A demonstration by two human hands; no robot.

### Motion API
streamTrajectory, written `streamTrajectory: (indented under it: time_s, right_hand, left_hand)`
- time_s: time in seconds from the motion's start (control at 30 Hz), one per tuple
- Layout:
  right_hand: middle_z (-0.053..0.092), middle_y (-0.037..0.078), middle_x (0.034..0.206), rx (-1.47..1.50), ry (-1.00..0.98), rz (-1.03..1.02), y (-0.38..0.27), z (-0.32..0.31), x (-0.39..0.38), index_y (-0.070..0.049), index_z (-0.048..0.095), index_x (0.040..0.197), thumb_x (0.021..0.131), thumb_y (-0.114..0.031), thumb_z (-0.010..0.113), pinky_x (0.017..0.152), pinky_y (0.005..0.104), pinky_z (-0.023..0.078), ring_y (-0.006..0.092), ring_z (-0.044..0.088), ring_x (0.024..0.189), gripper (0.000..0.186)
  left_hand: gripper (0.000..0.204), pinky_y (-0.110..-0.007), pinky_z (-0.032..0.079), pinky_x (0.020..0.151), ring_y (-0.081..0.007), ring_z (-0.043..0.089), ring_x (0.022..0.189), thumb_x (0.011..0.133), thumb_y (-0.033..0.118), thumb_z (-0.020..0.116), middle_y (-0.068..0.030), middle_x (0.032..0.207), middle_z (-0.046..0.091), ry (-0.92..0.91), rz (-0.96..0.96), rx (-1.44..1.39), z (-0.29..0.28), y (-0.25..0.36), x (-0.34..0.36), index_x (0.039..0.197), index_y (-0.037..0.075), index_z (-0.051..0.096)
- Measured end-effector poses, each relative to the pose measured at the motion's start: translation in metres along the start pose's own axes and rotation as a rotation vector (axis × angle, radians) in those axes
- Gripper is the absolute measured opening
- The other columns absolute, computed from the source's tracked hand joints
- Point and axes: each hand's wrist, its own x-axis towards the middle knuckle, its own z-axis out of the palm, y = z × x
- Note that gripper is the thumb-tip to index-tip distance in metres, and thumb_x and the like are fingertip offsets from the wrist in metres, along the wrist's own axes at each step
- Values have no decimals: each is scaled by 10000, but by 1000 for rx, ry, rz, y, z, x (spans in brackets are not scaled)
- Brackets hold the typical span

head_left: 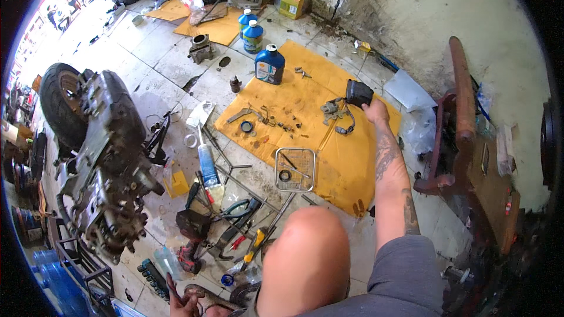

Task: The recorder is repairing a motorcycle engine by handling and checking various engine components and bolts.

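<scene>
My right arm reaches far out over the cardboard, and my right hand [376,111] is closed on a black boxy engine part [359,93]. Right beside that part, a metal throttle-body-like piece [333,111] with a short cable and connector lies on the cardboard sheet [358,170]. Low in the picture, left of my knee, is my left hand [187,304], partly cut off by the lower edge. Its fingers look apart, one stretched upward, with no held thing visible. The nearest things to it are a socket set [154,280] and a red-and-black impact wrench [191,238].
A motor-scooter engine with a wheel [111,135] stands at left. Pliers [239,208], a sealant tube [207,164] and other tools lie on the tiles. A wire basket [295,170] holds small parts. Blue oil bottles [270,66] stand behind; a brown wooden chair [461,117] is at right.
</scene>
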Motion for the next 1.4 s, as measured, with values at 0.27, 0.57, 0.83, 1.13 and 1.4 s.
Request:
streamTrajectory:
  time_s: [0.27, 0.57, 0.83, 1.13, 1.4]
  right_hand:
    - [499, 121, 1403, -407, 144, -232, 16, 45, 84, -138, 381, 1469, 499, -291, 947, 1068, 469, 420, 380, 465, 1288, 1133]
    - [478, 292, 1413, -483, -259, -88, 16, 51, 122, 35, 323, 1460, 567, -463, 890, 1080, 499, 403, 440, 445, 1317, 1169]
    - [317, 221, 1520, 4, -32, -801, -77, -62, -19, -9, 207, 1520, 678, -412, 877, 1123, 459, 334, 363, 357, 1384, 1149]
    - [427, 171, 1427, 255, -1711, -1377, -291, -118, -431, -39, 313, 1442, 585, -225, 909, 1127, 412, 326, 273, 410, 1350, 1060]
    - [520, 209, 1359, -86, -1037, -1933, -345, -100, -597, -58, 347, 1474, 749, -168, 816, 1051, 417, 410, 386, 515, 1231, 870]
  left_hand:
    - [798, -324, 531, 631, -187, 626, 739, 977, 58, 557, -166, 1062, 640, 62, -164, -56, 8, -11, 37, 1569, 217, 46]
    - [894, -386, 544, 679, -285, 703, 861, 1025, 177, 520, -173, 1170, 640, 165, -80, -174, 13, -26, 51, 1518, 419, -185]
    - [817, -275, 493, 584, -197, 690, 917, 1015, 301, 549, -100, 1259, 645, -68, -170, -418, 47, -8, 52, 1563, 363, -54]
    - [885, -366, 442, 1016, -203, 524, 1238, 902, 502, 665, -90, 1423, 504, -690, 438, -852, 75, 7, 0, 1550, 90, 226]
    - [415, -339, 463, 993, -177, 572, 1152, 926, 132, 670, -51, 1234, 639, 312, 845, -777, -132, -21, -127, 1319, 45, 573]
